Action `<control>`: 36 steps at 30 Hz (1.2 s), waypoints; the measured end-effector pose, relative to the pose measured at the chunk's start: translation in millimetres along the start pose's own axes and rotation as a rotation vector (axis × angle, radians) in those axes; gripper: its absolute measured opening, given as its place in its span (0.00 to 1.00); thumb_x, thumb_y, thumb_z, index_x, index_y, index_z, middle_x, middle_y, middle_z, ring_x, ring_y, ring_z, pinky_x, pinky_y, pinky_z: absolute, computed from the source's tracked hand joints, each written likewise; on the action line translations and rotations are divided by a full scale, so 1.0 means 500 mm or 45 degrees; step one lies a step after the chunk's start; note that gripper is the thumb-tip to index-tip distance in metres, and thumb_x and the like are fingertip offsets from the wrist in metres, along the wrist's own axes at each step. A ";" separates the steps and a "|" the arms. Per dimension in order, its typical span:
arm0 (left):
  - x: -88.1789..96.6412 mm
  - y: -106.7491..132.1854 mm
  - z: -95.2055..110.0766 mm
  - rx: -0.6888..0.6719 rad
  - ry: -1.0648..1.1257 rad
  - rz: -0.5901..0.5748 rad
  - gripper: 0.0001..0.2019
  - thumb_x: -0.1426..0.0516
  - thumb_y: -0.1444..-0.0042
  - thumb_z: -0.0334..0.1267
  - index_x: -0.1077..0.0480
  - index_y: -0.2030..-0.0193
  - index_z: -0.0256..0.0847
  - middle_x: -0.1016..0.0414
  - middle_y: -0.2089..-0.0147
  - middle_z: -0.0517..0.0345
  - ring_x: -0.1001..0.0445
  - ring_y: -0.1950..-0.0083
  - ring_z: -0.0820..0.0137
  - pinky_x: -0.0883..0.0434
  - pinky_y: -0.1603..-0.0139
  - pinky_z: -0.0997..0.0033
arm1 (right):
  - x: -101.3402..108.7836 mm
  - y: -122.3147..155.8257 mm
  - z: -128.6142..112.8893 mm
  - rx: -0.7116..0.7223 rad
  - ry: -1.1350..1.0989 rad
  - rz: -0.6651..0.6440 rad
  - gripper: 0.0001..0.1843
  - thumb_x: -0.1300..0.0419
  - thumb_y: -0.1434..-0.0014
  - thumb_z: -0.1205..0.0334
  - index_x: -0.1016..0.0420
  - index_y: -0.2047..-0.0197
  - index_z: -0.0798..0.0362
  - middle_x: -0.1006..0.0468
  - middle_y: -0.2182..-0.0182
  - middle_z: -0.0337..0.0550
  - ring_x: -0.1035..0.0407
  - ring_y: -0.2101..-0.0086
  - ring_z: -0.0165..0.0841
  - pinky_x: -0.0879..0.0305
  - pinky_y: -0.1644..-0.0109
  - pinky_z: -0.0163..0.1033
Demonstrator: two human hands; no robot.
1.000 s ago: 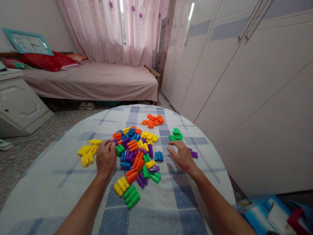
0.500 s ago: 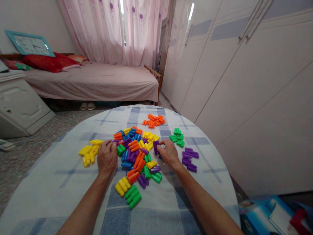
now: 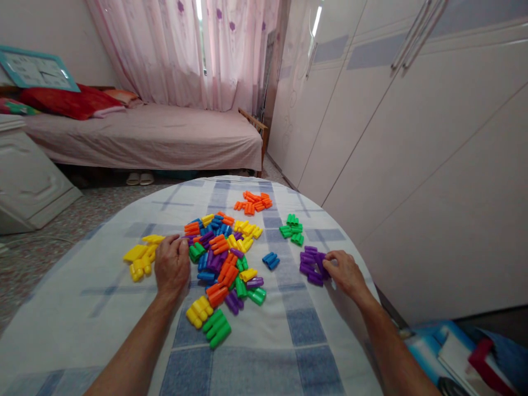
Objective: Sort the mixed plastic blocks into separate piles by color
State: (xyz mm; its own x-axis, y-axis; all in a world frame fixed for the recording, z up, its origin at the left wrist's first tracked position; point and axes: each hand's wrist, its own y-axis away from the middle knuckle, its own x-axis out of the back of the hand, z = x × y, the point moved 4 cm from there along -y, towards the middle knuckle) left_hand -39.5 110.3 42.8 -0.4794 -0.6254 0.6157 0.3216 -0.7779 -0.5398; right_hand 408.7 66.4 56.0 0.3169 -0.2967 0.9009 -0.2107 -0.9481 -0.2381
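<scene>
My right hand point(image 3: 344, 272) pinches a purple plastic block point(image 3: 320, 265) at the small purple group point(image 3: 307, 267) on the right of the table. My left hand point(image 3: 172, 264) rests with fingers curled at the left edge of the mixed pile of coloured blocks point(image 3: 218, 243); its fingertips are partly hidden and I cannot tell what is in them. Beside that hand lie yellow blocks point(image 3: 138, 254). One blue block point(image 3: 271, 260) sits alone between the pile and the purple group. A yellow block point(image 3: 199, 312) and a green block point(image 3: 216, 328) lie at the pile's near end.
Orange blocks point(image 3: 252, 203) form a group at the back of the cloth-covered round table point(image 3: 256, 368), and green blocks point(image 3: 292, 230) another at right. Beyond stands a bed point(image 3: 157, 135). Wardrobe doors point(image 3: 404, 165) rise on the right, with a blue box point(image 3: 433, 352) below.
My right hand has carried the purple block from the pile's right edge to the purple group. The blue block that it partly covered now shows. My left hand stays at the pile.
</scene>
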 end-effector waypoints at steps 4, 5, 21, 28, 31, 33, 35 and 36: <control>0.004 0.002 0.005 -0.044 -0.006 0.046 0.22 0.59 0.38 0.46 0.29 0.61 0.35 0.30 0.51 0.44 0.33 0.48 0.60 0.38 0.43 0.57 | 0.007 0.010 -0.025 0.011 0.053 0.036 0.12 0.48 0.46 0.57 0.25 0.65 0.51 0.25 0.60 0.47 0.34 0.57 0.42 0.39 0.53 0.47; 0.005 0.002 0.007 -0.061 0.000 0.058 0.22 0.59 0.38 0.45 0.29 0.61 0.35 0.30 0.51 0.43 0.34 0.48 0.60 0.38 0.42 0.58 | 0.016 0.013 -0.040 0.017 0.041 0.097 0.13 0.48 0.46 0.57 0.25 0.63 0.52 0.25 0.60 0.48 0.35 0.56 0.42 0.39 0.52 0.48; 0.020 0.043 0.076 -0.512 0.171 0.043 0.12 0.51 0.39 0.37 0.29 0.54 0.40 0.28 0.51 0.50 0.31 0.47 0.64 0.33 0.45 0.59 | -0.154 0.012 -0.257 0.044 -0.788 0.296 0.22 0.55 0.41 0.52 0.27 0.57 0.55 0.25 0.58 0.50 0.35 0.54 0.40 0.42 0.46 0.47; -0.006 0.057 0.094 -0.511 0.150 -0.112 0.15 0.49 0.39 0.39 0.33 0.47 0.41 0.28 0.47 0.50 0.34 0.42 0.62 0.36 0.40 0.53 | -0.165 0.006 -0.259 0.052 -0.693 0.187 0.23 0.57 0.40 0.52 0.28 0.55 0.55 0.26 0.56 0.49 0.35 0.53 0.40 0.43 0.46 0.45; -0.014 0.059 0.099 -0.487 0.176 -0.115 0.15 0.46 0.41 0.39 0.32 0.47 0.42 0.27 0.48 0.51 0.34 0.42 0.60 0.35 0.41 0.52 | -0.166 0.006 -0.262 0.061 -0.663 0.178 0.22 0.57 0.40 0.53 0.27 0.56 0.55 0.26 0.56 0.49 0.35 0.53 0.40 0.43 0.46 0.45; -0.016 0.059 0.100 -0.449 0.184 -0.084 0.14 0.45 0.42 0.38 0.32 0.49 0.42 0.26 0.49 0.51 0.33 0.44 0.60 0.34 0.42 0.51 | -0.167 0.008 -0.263 0.070 -0.648 0.178 0.21 0.56 0.40 0.54 0.27 0.56 0.54 0.26 0.57 0.49 0.35 0.54 0.40 0.42 0.47 0.44; -0.018 0.059 0.103 -0.426 0.190 -0.078 0.13 0.45 0.43 0.37 0.30 0.51 0.42 0.26 0.51 0.52 0.32 0.46 0.61 0.33 0.44 0.52 | -0.167 0.009 -0.264 0.078 -0.628 0.179 0.20 0.56 0.40 0.54 0.27 0.57 0.54 0.25 0.57 0.48 0.35 0.54 0.40 0.42 0.47 0.44; -0.019 0.059 0.104 -0.419 0.197 -0.084 0.12 0.44 0.43 0.36 0.30 0.52 0.42 0.26 0.52 0.52 0.31 0.47 0.61 0.33 0.44 0.53 | -0.167 0.009 -0.265 0.079 -0.616 0.179 0.20 0.55 0.40 0.54 0.27 0.57 0.54 0.25 0.57 0.48 0.35 0.54 0.40 0.42 0.47 0.44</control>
State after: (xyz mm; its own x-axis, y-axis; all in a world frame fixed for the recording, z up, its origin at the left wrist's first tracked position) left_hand 17.1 90.0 51.1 -0.6160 -0.5384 0.5751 0.0182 -0.7396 -0.6728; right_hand 258.9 102.0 27.8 0.6847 -0.4270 0.5906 -0.2312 -0.8958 -0.3796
